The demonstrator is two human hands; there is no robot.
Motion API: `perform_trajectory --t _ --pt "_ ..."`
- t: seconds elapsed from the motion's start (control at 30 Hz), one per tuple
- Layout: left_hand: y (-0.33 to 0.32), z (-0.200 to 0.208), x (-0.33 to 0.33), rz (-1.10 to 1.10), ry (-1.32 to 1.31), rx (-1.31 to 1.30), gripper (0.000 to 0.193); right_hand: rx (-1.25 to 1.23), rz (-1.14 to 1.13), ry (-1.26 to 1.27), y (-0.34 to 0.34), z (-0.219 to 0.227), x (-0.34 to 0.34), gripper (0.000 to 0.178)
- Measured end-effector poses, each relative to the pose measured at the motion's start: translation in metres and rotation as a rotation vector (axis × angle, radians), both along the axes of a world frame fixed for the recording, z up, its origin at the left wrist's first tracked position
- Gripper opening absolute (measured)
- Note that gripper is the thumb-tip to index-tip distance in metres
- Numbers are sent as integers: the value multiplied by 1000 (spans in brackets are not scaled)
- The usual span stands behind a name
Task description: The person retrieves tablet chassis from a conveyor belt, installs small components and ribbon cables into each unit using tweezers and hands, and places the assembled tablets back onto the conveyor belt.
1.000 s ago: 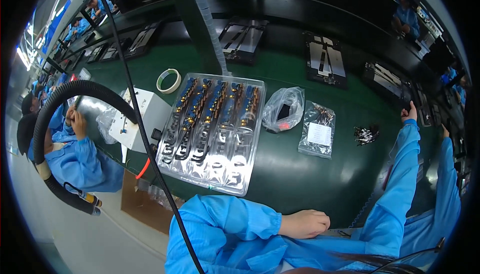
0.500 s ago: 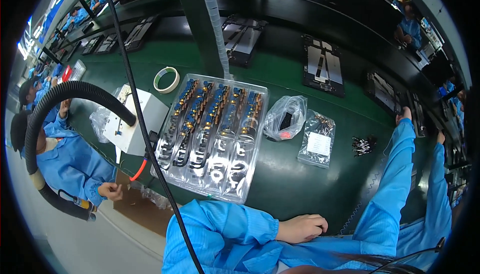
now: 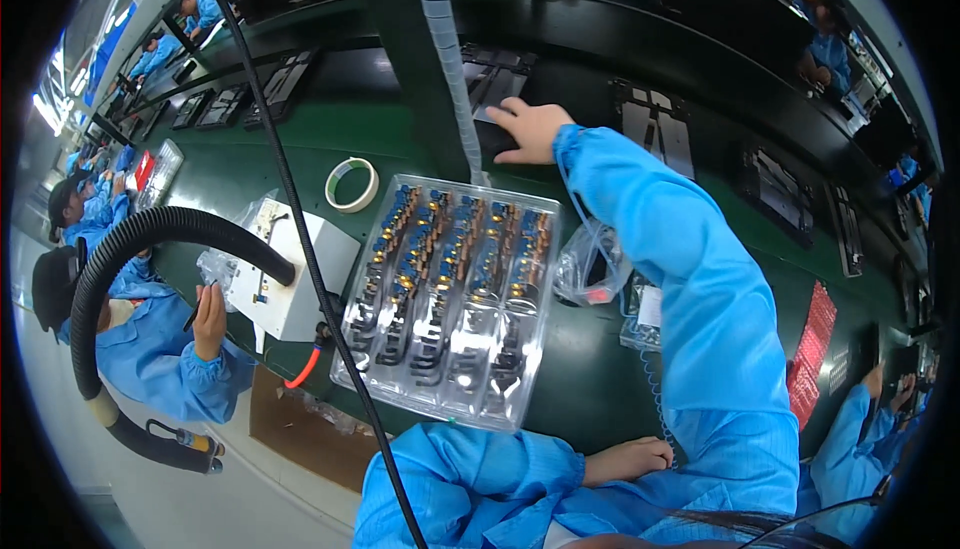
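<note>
My right hand point(image 3: 532, 133) reaches across to the far side of the bench, thumb and fingers spread over the right edge of a dark flat panel point(image 3: 493, 77) with pale plates on it. Whether it grips that edge is hard to see. A thin blue cord point(image 3: 572, 187) hangs from the right cuff and runs into a coil near my left hand point(image 3: 630, 459). That hand rests at the near bench edge, fingers curled in, with nothing visible in it. Left of my right arm stands a clear tray point(image 3: 508, 411) of small flex-cable parts in rows.
Another dark panel point(image 3: 655, 121) lies beyond my forearm. A plastic bag point(image 3: 592, 271) sits beside the tray, near a tape roll point(image 3: 352, 185). A white box point(image 3: 300, 294) with a black hose point(image 3: 165, 224) stands left, by a co-worker point(image 3: 165, 339). A red sheet point(image 3: 812, 349) lies right.
My right hand has swung left from a panel at the far right to the upper-middle one. A red sheet now shows at the right. The co-worker's hand has risen. My left hand stays resting.
</note>
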State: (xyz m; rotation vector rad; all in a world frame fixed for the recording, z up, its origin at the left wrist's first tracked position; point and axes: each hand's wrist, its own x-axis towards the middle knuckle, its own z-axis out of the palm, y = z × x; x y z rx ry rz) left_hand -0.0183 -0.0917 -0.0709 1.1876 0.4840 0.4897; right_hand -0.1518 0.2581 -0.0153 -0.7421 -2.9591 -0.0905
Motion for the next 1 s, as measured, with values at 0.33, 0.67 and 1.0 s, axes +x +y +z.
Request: perform_trajectory --t 0.33,0.67,1.0 --pt "-6 -26 7 85 -271 -59 16 648 52 -65 19 -16 -65 30" --pt "-2 -17 5 -34 -96 237 15 875 1 -44 36 100 31 33" --pt "6 3 2 629 -411 167 38 913 17 28 -183 185 244 33"
